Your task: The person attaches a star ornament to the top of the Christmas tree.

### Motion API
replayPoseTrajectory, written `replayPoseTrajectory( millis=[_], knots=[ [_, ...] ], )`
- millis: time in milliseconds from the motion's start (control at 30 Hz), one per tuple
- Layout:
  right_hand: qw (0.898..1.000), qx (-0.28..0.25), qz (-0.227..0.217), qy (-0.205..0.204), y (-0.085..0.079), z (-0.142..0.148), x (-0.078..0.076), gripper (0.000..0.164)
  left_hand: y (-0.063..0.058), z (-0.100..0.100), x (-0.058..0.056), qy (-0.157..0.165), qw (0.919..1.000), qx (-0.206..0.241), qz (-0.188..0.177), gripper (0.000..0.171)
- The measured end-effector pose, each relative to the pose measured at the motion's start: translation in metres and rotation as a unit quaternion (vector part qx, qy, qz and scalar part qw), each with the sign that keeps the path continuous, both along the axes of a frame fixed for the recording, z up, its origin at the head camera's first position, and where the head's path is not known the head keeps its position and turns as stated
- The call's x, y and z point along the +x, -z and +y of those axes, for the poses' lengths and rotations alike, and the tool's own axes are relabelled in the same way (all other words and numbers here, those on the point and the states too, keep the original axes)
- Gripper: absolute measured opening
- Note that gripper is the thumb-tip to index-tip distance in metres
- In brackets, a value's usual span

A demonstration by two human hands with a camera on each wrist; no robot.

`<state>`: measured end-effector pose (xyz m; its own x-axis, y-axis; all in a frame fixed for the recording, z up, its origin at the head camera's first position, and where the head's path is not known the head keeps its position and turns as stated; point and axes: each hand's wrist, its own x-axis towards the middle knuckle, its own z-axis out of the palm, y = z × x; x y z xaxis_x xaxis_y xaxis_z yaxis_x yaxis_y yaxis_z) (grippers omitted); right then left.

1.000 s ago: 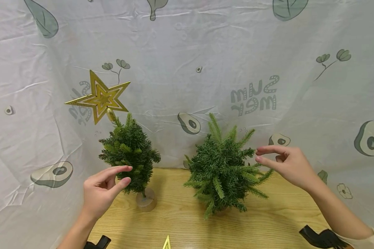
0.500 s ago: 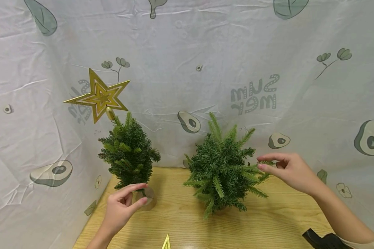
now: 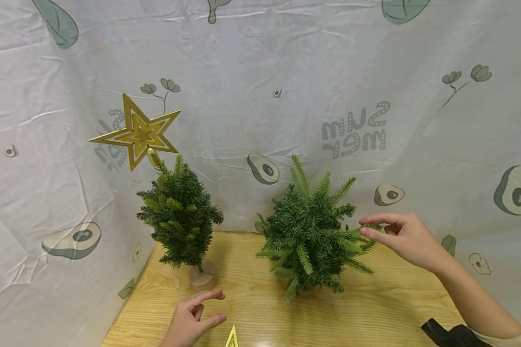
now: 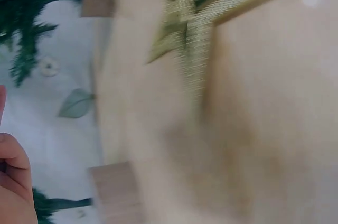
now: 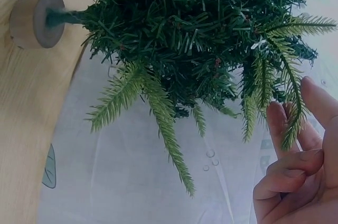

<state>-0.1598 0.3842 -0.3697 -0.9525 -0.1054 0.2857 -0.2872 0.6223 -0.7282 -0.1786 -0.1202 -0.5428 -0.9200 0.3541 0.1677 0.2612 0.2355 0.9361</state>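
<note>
Two small artificial Christmas trees stand on the table: a slim one [image 3: 180, 219] at left, a bushier one [image 3: 308, 236] at right. A gold star topper [image 3: 143, 136] leans out from the slim tree's top. My left hand [image 3: 191, 318] is low at the front, thumb and index finger apart, holding nothing. Just right of it, the tip of a second gold star [image 3: 232, 337] enters at the bottom edge; the left wrist view shows more of this star [image 4: 198, 49], blurred. My right hand [image 3: 401, 236] is at the bushy tree's right side, a light-green sprig [image 5: 289, 76] passing between spread thumb and fingers.
A wooden table [image 3: 243, 303] carries both trees on round wood bases, such as the slim tree's base [image 3: 204, 274]. A white avocado-print cloth [image 3: 226, 58] hangs behind and at the sides. A black device [image 3: 451, 335] sits at my right wrist.
My left hand has moved down and right from the slim tree toward the front star. My right hand has dropped slightly, and a sprig now lies between its thumb and fingers.
</note>
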Motion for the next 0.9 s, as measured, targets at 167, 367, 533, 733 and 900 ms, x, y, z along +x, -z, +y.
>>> replayPoseTrajectory(
  millis=[167,367,533,733,900],
  knots=[
    [1.000,-0.001,-0.005,0.002,-0.001,0.001,0.001,0.018,0.026,0.000,0.009,0.039,0.9979,-0.020,-0.047,0.043],
    [1.000,-0.003,-0.004,0.003,0.000,0.001,0.000,0.018,0.054,-0.007,0.011,0.129,0.9911,-0.004,-0.032,0.047],
    [1.000,-0.001,-0.001,0.003,0.001,0.001,0.000,0.018,0.075,-0.016,0.008,0.188,0.9801,-0.043,0.048,0.047],
    [1.000,-0.002,0.001,0.003,0.002,0.000,0.001,0.017,0.082,-0.021,0.011,0.218,0.9726,-0.080,-0.011,0.045],
    [1.000,-0.002,-0.001,0.004,0.001,-0.001,0.002,0.017,0.091,-0.023,0.019,0.208,0.9748,-0.077,-0.026,0.041]
  ],
)
